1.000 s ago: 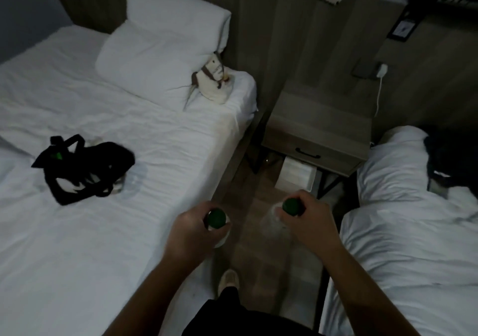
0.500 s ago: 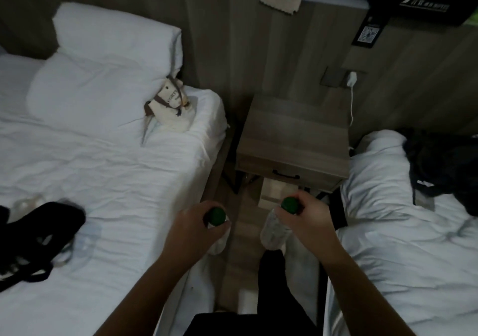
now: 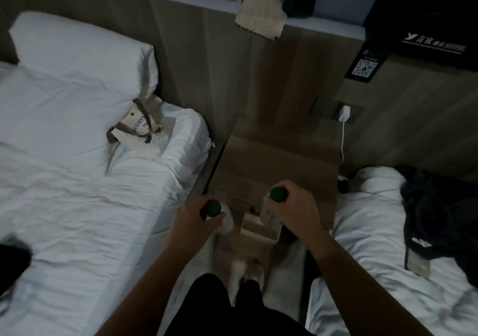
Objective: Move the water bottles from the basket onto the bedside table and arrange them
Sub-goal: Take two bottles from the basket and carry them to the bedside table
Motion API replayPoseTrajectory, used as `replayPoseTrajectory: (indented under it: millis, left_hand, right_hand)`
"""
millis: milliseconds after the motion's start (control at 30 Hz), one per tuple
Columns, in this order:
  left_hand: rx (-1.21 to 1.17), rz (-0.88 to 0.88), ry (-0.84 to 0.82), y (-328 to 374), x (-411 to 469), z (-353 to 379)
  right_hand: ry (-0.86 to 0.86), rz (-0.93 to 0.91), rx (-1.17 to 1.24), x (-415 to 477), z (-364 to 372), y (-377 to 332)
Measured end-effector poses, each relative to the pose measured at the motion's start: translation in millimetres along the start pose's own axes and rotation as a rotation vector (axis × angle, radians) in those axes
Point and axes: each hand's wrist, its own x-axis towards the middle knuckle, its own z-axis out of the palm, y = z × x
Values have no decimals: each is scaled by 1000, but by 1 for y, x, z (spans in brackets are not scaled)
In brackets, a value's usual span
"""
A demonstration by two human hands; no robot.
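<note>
Two white beds are flanking the scene, the left bed (image 3: 77, 193) carrying a pillow (image 3: 77, 51) and a small tote bag (image 3: 139, 131), the right bed (image 3: 388, 232) carrying a heap of dark clothing (image 3: 439, 206). Between them the wooden bedside table (image 3: 279, 160) is standing against the panelled wall, and no bottle is showing on its top. The person is standing in the aisle facing it, both arms reaching forward. The left hand (image 3: 196, 219) is gripping one water bottle (image 3: 213, 207) by the neck, fingers curled just under the green cap, holding it upright off the table's front left corner. The right hand (image 3: 297, 206) is clamping a second water bottle (image 3: 276, 195) the same way, hanging it over the table's front edge. A dark shape (image 3: 13, 260) is lying at the left bed's near edge, too cut off to call it the basket. Judging by this, the task is only partly along: two bottles are out and in transit, neither is set down, and placing and lining them up is yet to come; whether more are waiting in the basket cannot be told.
</note>
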Motion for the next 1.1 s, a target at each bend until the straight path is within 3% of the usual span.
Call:
replayPoseTrajectory:
  millis: [333, 700, 933, 1100]
  left_hand:
    - [19, 10, -155, 15, 155, 46]
    - [35, 65, -434, 9, 313, 82]
    - [67, 74, -519, 2, 361, 96]
    - [62, 55, -487, -11, 367, 100]
  right_hand:
    - [-82, 102, 77, 124, 2, 7]
    - [-99, 359, -33, 247, 21, -17]
    - [-86, 444, -60, 287, 35, -13]
    - [-50, 436, -33, 293, 41, -4]
